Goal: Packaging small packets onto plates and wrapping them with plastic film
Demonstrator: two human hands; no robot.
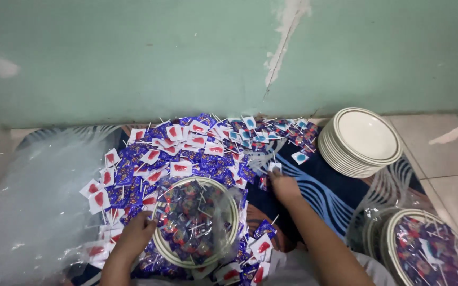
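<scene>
A big heap of flat wrapped lollipops (186, 148) in blue and white-and-red wrappers covers a patterned cloth on the floor. In front of it sits a plate (161, 249) piled with lollipops under a clear plastic wrap (223, 212). My left hand (136, 233) rests at the plate's left rim, fingers curled on the plastic and candies. My right hand (282, 185) reaches into the heap's right side and pinches a lollipop (274, 167) with a white wrapper.
A stack of white plates (361, 143) stands at the right by the green wall. A wrapped plate of lollipops (430, 249) sits at the lower right. Clear plastic sheeting (33, 201) lies at the left. The blue patterned cloth (324, 185) shows between.
</scene>
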